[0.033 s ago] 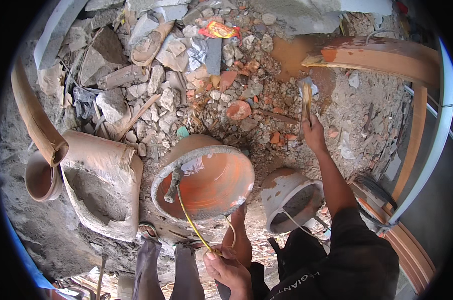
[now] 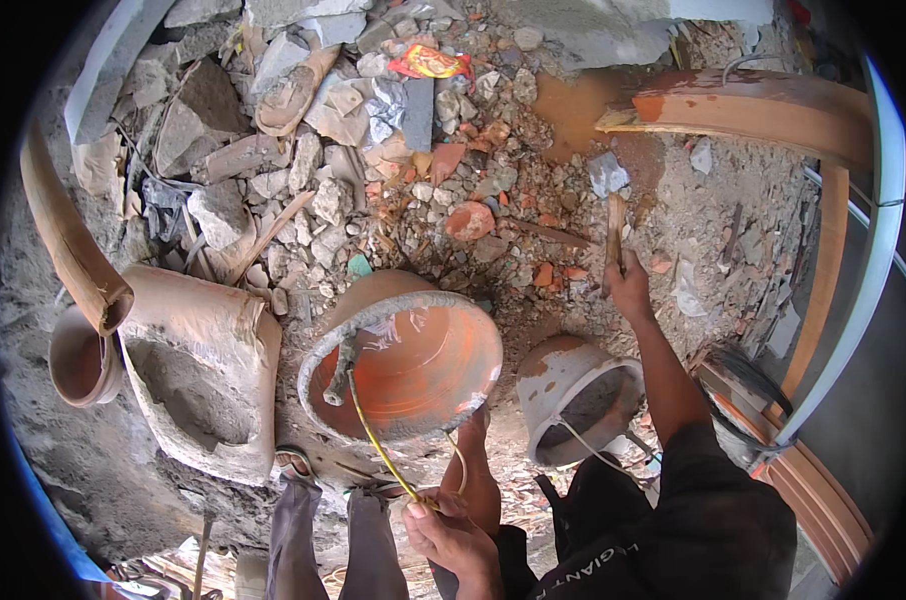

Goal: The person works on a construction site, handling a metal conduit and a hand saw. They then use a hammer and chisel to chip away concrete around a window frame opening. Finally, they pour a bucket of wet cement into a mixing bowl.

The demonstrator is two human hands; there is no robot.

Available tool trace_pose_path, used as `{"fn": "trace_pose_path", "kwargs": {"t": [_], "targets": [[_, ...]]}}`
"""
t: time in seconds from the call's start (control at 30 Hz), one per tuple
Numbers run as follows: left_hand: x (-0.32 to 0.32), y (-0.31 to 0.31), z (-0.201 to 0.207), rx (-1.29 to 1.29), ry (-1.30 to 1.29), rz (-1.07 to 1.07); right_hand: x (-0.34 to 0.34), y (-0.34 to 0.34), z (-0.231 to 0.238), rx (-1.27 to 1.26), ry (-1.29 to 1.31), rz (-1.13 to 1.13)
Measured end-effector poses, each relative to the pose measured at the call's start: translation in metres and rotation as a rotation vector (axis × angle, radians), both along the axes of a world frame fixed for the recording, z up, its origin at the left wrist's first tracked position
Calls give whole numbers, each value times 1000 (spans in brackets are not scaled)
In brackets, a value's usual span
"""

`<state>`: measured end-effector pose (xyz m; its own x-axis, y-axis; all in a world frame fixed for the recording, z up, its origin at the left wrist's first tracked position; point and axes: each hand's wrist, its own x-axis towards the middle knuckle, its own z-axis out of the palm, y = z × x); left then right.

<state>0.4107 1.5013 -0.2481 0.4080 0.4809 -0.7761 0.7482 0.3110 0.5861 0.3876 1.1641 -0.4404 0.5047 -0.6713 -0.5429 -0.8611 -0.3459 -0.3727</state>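
Observation:
From the lower edge comes one hand of mine, by its forearm my right hand (image 2: 455, 538), closed on a yellow cord (image 2: 378, 440). The cord leads up to a mud-caked lump (image 2: 342, 370) at the near left side of a bucket (image 2: 428, 350). Tilted toward me, the bucket has a wet orange inside and a grey, mortar-crusted rim. A crouching co-worker in a black shirt (image 2: 673, 520) is beside it; one bare forearm (image 2: 480, 465) runs behind the rim. The co-worker's other hand (image 2: 628, 283) grips a short wooden stick (image 2: 615, 222). My left hand is out of view.
A second bucket (image 2: 548, 385) with grey mix is near the co-worker. Left lie an open sack (image 2: 203, 310) of grey powder, a small pot (image 2: 78, 350) and a bamboo pole (image 2: 68, 225). Rubble (image 2: 333, 200) spreads ahead; a wooden beam (image 2: 753, 112) juts in at right.
The co-worker's stick has come back slightly toward the co-worker, uncovering a silvery scrap on the ground. The whole view has shifted a little; my hand stays closed on the cord.

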Motion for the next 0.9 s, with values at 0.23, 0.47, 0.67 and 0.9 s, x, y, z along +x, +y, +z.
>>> {"fn": "trace_pose_path", "kwargs": {"t": [0.23,0.47,0.67,0.9], "targets": [[-20,-15,0,42,-31,-2,-169,-26,-2,-458,-259,118],[-35,-20,7,116,-52,-12,-166,-63,-6,-37,-32,-215],[-47,-17,16,145,-90,-44,66,-46,-32,-239,-60,379],[-39,-10,19,160,-20,-66,146,-33,-96,-225,156,305]]}}
